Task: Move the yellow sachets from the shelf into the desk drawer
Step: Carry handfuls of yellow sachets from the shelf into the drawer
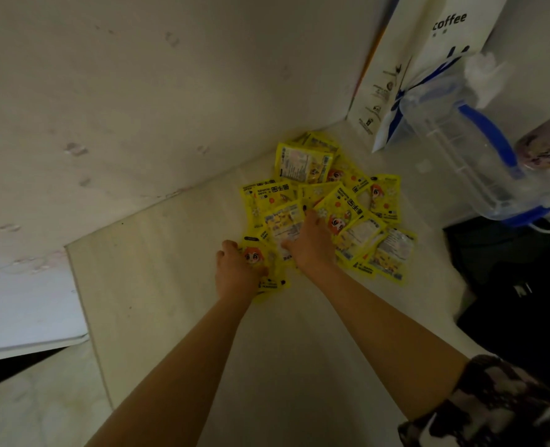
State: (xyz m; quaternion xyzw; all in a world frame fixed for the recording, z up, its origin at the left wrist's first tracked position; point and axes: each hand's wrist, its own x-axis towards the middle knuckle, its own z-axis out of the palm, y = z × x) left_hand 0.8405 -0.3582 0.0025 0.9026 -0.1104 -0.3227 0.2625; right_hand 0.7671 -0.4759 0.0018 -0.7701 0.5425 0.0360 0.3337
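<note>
Your left hand (236,269) has its fingers curled round the near-left edge of the sachets (325,204), gripping the nearest one, the one with a red-haired cartoon face just right of your knuckles. Your right hand (310,241) lies flat on the heap, fingers stretched forward and pressing down on a pale-backed sachet; its thumb points left toward your left hand. The sachets are spread in a loose overlapping fan on the shelf (157,285), most of them beyond and to the right of your right fingertips, running back toward the corner of the wall. Well past your right fingers, at the far right, stands a white bag (421,59) printed "coffee", and just in front of it a clear jug (473,156) with a blue handle. A patterned sleeve (499,404) covers your right upper arm.
</note>
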